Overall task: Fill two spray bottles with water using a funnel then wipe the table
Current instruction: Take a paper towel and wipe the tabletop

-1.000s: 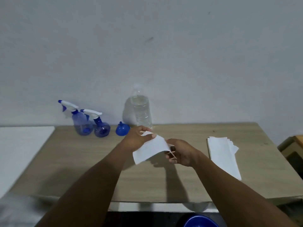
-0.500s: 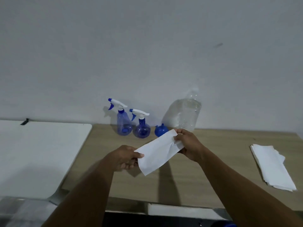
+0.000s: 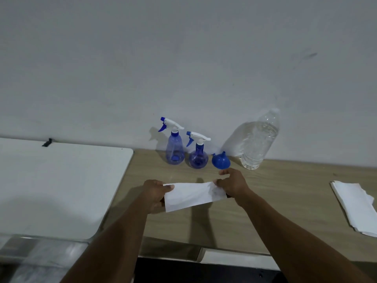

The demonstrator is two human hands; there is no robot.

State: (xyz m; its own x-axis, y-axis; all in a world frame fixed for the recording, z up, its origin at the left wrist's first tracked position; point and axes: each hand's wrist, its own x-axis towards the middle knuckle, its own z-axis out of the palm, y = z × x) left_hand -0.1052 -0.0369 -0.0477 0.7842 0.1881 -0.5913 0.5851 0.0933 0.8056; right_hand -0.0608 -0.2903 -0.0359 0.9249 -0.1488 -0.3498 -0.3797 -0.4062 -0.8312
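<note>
Both hands hold one white paper towel [image 3: 191, 196] taut above the middle of the wooden table [image 3: 285, 201]. The left hand [image 3: 155, 193] pinches its left end and the right hand [image 3: 232, 185] pinches its right end. The sheet appears to be spread ready for wiping.

The tall spray bottle [image 3: 175, 152] and round spray bottle [image 3: 198, 158] stand capped along the back edge. The funnel [image 3: 220, 160] sits spout-up just beside them, then the water bottle [image 3: 257, 144]. They are probably parked there to keep the wiping area free. Fill levels cannot be determined.

Spare towels [image 3: 353, 207] lie near the right edge. No spill is discernible on the pale wood-grain surface. A white table [image 3: 61, 180] adjoins the left edge, and the wall [image 3: 183, 58] is plain and scuffed in dim light.
</note>
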